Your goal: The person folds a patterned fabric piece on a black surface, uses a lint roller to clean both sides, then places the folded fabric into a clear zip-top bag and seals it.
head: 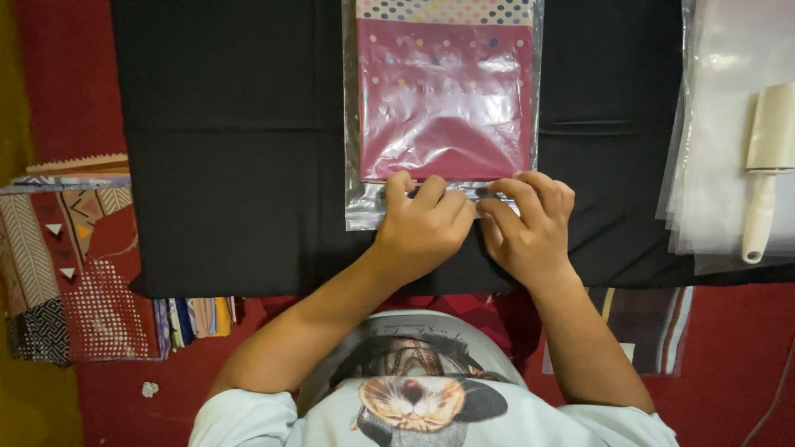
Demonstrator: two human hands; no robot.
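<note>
While the black cloth (232, 165) lies flat and matte, a glossy clear plastic bag (363, 124) rests on its middle, holding a folded square of pink fabric (443, 116) with small coloured dots. At the bag's near edge the left hand (422, 228) and right hand (530, 228) sit side by side, fingers curled and pressing the crinkled flap. Right of the cloth, a stack of clear bags (712, 124) carries a cream lint roller (766, 165). Left of it lie patterned fabrics (66, 273).
</note>
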